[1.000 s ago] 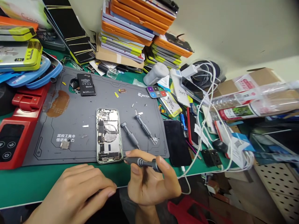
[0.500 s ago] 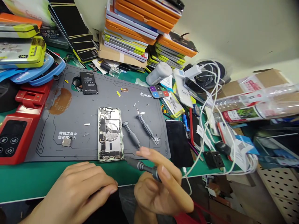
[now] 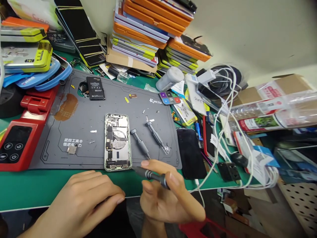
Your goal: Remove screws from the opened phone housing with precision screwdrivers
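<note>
Screwdriver held in the right hand, beside an open phone.
In the head view, the screwdriver (image 3: pixel 151 175) is gripped between thumb and fingers of the right hand (image 3: pixel 170 195), its tip pointed at the open phone's (image 3: pixel 118 142) near corner; contact cannot be told. The phone is seen beyond the left hand (image 3: pixel 91 198), whose fingers are loosely curled; whether anything is held beneath cannot be told. Two gray drivers (image 3: pixel 140 143) are laid beyond the right hand.
</note>
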Available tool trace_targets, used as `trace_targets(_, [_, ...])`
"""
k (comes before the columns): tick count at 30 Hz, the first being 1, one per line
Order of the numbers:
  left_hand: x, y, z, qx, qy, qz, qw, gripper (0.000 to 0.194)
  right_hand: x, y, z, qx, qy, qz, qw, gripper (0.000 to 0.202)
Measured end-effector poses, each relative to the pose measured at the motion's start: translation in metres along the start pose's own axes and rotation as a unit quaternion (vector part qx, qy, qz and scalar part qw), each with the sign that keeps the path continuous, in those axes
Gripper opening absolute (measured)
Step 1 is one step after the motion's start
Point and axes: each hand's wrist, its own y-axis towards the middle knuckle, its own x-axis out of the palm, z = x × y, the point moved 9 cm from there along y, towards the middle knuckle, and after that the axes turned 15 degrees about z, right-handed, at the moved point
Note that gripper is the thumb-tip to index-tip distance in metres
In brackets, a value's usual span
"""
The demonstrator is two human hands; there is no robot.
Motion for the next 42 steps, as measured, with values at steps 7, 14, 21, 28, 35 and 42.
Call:
trace_targets(7, [-0.002,0.000,0.001,0.006,0.001,0.008,1.000,0.018,-0.001,-0.010,0.016,0.074,-0.021,0.043,0.996,0.066])
trace_targets(14, [0.000,-0.002,-0.001,0.004,0.003,0.004,1.000,0.016,0.005,-0.014,0.019,0.096,0.002,0.005,0.995,0.068])
trace_targets(21, [0.002,-0.001,-0.002,0.008,0.002,0.005,1.000,0.015,0.005,-0.016,0.020,0.096,-0.003,0.001,0.995,0.070])
trace_targets(28, [0.003,-0.005,-0.002,0.009,-0.001,-0.003,1.000,0.012,0.010,-0.017,0.021,0.092,-0.008,-0.027,0.995,0.066])
trace_targets(35, [0.004,-0.007,-0.003,-0.003,-0.003,0.000,1.000,0.014,0.008,-0.014,0.007,-0.001,-0.015,-0.024,1.000,0.075])
trace_targets(42, [0.001,-0.003,-0.001,-0.008,0.003,0.013,1.000,0.022,0.004,-0.015,0.011,-0.001,-0.051,-0.024,0.998,0.084])
